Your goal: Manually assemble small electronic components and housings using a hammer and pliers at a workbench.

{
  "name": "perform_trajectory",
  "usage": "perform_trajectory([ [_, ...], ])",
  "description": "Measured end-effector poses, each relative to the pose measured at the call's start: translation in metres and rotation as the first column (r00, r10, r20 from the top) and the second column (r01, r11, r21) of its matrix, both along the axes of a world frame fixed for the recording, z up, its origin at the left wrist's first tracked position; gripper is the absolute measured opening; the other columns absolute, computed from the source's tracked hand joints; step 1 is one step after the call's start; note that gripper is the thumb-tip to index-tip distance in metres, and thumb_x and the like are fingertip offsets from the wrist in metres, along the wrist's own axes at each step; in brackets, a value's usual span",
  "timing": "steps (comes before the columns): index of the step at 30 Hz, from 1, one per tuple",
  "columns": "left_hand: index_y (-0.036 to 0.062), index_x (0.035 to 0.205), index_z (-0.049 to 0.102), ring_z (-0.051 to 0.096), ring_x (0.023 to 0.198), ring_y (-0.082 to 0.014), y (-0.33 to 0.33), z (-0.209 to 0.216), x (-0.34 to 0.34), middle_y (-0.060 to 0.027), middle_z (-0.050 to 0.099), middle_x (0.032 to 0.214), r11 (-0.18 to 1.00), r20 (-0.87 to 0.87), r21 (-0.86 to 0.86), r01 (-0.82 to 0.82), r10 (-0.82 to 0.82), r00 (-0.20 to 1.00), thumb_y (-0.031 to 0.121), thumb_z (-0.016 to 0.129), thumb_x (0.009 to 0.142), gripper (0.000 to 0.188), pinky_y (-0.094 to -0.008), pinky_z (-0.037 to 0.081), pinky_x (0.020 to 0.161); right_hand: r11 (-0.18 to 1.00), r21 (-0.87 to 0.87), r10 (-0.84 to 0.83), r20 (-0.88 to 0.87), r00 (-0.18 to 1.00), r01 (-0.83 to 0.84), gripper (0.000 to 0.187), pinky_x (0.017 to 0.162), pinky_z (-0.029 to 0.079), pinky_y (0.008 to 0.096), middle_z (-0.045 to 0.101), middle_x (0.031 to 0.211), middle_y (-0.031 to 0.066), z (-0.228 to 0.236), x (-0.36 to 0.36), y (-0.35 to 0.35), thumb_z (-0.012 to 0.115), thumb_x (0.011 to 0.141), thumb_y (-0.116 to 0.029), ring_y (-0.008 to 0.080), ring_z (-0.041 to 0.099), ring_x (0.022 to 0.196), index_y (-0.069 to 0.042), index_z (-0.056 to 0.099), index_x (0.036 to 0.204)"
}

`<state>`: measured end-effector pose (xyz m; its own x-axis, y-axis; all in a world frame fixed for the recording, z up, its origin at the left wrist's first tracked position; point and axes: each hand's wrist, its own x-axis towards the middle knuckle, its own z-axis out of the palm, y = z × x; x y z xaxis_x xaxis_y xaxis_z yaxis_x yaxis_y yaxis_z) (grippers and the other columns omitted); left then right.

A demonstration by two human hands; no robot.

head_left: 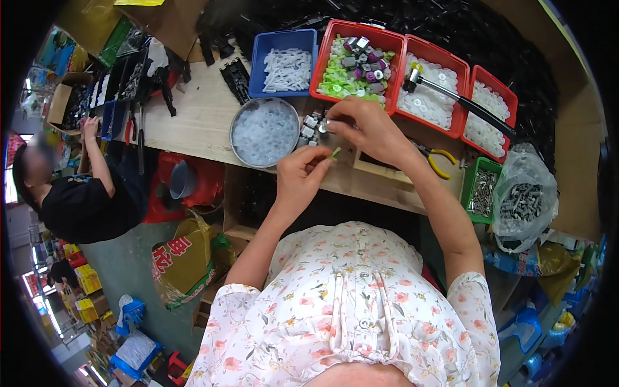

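Note:
Above the table's front edge my left hand [300, 175] pinches a small light-green plastic piece [334, 153] between thumb and forefinger. My right hand [369, 128] is just above and to the right, its fingertips closed on a small shiny metal part [324, 126]. A cluster of silver and white small parts [309, 131] lies beside the fingers on the wooden table. Left of it stands a round metal bowl [235, 143] of translucent whitish pieces. Behind my right hand is a red bin [317, 87] with green pieces and silver-and-purple parts.
A blue bin [257, 59] and two more red bins [461, 64] line the back. A black-handled tool [477, 111] lies across them. Yellow-handled pliers [441, 169], a green bin [465, 193] of screws and a plastic bag [545, 193] are at right. A co-worker [84, 206] works at left.

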<state>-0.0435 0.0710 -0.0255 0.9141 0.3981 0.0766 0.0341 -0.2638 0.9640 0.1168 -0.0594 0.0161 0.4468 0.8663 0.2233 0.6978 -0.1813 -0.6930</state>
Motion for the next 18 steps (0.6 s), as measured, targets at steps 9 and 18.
perform_trajectory([
  [9,-0.0015,0.105,0.071,0.066,0.070,-0.0140,-0.015,0.023,0.026,-0.0090,0.070,0.096,1.000,0.041,-0.004,-0.016,0.016,0.999,0.006,0.070,0.090,0.016,-0.0245,0.049,0.057,0.942,0.199,0.040,-0.868,0.494,0.272,0.024,0.075,0.052,0.0258,0.068,0.092,0.0024,0.006,-0.011,-0.022,0.069,0.094,-0.016,0.0094,0.062,0.081,0.003,0.068,0.109],
  [18,-0.0011,0.120,0.065,0.067,0.069,-0.0128,-0.019,0.024,0.034,-0.0083,0.072,0.096,0.409,0.067,-0.908,0.096,-0.086,0.994,0.012,0.072,0.092,0.032,-0.0192,0.049,0.055,0.818,0.304,0.037,-0.874,0.484,0.487,0.025,0.085,0.051,0.0282,0.068,0.104,0.0046,-0.005,-0.044,-0.029,0.068,0.094,-0.013,0.0102,0.062,0.094,0.001,0.066,0.114],
])
